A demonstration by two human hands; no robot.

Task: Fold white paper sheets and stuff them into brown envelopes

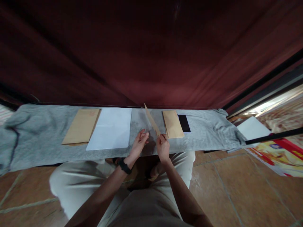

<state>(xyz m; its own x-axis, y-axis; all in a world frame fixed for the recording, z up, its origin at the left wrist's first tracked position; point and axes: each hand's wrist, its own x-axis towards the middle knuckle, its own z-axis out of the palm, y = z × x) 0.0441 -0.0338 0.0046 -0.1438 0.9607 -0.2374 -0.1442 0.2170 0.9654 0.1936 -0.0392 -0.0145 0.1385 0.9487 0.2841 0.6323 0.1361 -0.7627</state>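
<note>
My right hand (163, 147) is closed on the near end of a brown envelope (152, 122), which is raised edge-on above the cloth. Just left of it, my left hand (139, 143) has loosely curled fingers, apart from one another, and nothing visible in them. A gap separates those fingers from the envelope. A stack of small brown envelopes (174, 124) lies right of my right hand. To the left of my left hand are a stack of white paper sheets (110, 129) and a stack of larger brown envelopes (80, 126).
A grey cloth (205, 130) covers the narrow surface, backed by a dark red upright panel (151, 63). Beside the small envelopes lies a phone (184, 123). A colourful printed box (281, 156) and a white sheet (253, 127) are at right, beyond a dark metal bar (274, 136).
</note>
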